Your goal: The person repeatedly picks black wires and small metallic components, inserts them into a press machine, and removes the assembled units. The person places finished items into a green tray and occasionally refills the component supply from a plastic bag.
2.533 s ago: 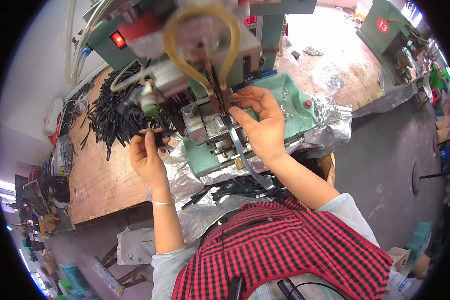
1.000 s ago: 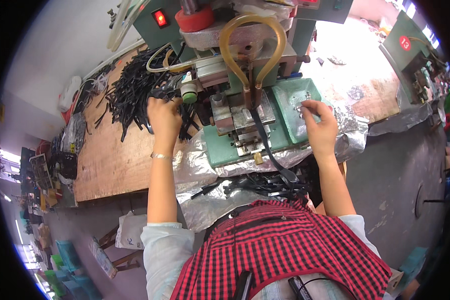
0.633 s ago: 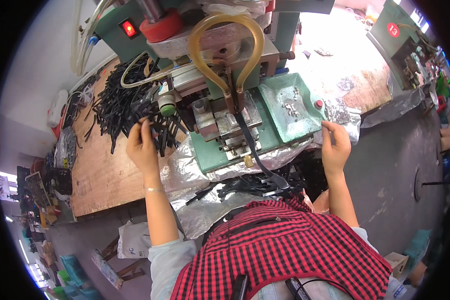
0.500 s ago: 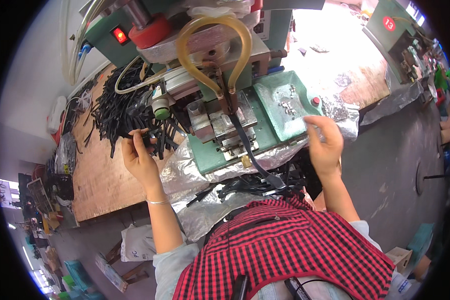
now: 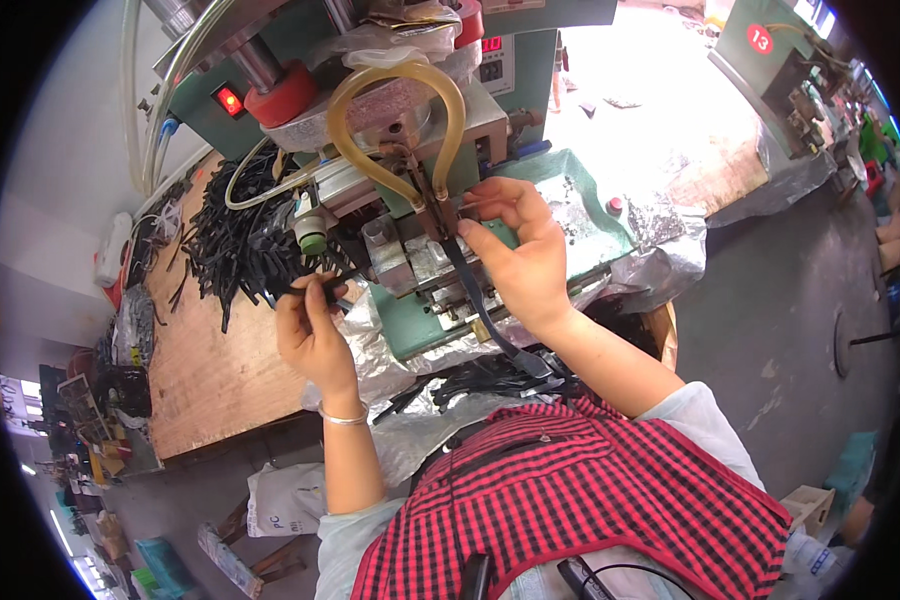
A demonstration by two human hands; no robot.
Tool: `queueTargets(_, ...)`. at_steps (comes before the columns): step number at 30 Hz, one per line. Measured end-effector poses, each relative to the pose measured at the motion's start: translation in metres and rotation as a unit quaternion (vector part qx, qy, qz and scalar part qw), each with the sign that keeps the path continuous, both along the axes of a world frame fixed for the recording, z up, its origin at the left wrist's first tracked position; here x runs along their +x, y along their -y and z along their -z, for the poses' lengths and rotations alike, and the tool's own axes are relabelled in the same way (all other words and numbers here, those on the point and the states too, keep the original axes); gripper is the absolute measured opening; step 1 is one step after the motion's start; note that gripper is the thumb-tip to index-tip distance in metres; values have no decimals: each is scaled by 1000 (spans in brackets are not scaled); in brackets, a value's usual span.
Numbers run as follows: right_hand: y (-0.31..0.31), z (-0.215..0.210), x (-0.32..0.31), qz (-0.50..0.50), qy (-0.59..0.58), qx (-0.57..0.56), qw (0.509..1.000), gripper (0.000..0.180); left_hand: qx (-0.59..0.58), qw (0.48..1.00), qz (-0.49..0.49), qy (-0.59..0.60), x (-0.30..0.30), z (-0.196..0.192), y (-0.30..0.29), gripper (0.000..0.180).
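A green press machine [image 5: 560,205] with a looped amber hose [image 5: 395,120] stands in front of me. My left hand [image 5: 310,325] pinches a thin black strip [image 5: 300,290] beside the pile of black strips [image 5: 230,240] on the wooden bench. My right hand [image 5: 525,255] is at the machine's metal fixture [image 5: 420,265], fingers closed on the top of a long black strap [image 5: 480,300]. The strap hangs down past the fixture toward my lap.
Crinkled foil sheet [image 5: 630,240] covers the machine bed and its front edge. More black strips [image 5: 480,375] lie in the foil by my chest. The wooden bench [image 5: 210,370] extends left. A second green machine [image 5: 770,50] stands at the far right, with grey floor between.
My right hand has come back from the right side of the machine bed to the fixture and taken the black strap. My left hand has pulled a strip off the pile.
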State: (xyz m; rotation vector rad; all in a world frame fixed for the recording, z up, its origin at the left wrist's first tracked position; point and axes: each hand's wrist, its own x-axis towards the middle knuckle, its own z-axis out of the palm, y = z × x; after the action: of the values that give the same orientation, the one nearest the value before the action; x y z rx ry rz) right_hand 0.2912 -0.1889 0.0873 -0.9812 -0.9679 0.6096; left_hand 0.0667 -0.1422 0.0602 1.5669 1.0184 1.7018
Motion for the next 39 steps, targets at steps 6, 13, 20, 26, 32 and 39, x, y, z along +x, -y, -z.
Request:
queueTargets(6,9,-30,-13,-44,-48,-18,998,42,314,924,38,-214,23,-70,49,18)
queueTargets(13,9,-37,-10,-72,-56,-60,994,46,299,931,83,-193,42,-63,47,21)
queueTargets(20,12,-27,-6,-96,-92,-61,989,48,175,978,100,52,45,-104,29,18)
queueTargets(26,20,-17,19,-168,-265,-26,949,18,145,980,116,76,46,-102,-2,19)
queueTargets(32,7,-13,14,-55,-4,-98,994,13,115,985,117,61,42,-97,11,16)
queueTargets(39,-1,-11,-15,-6,23,10,1000,39,140,986,75,48,31,-100,19,14)
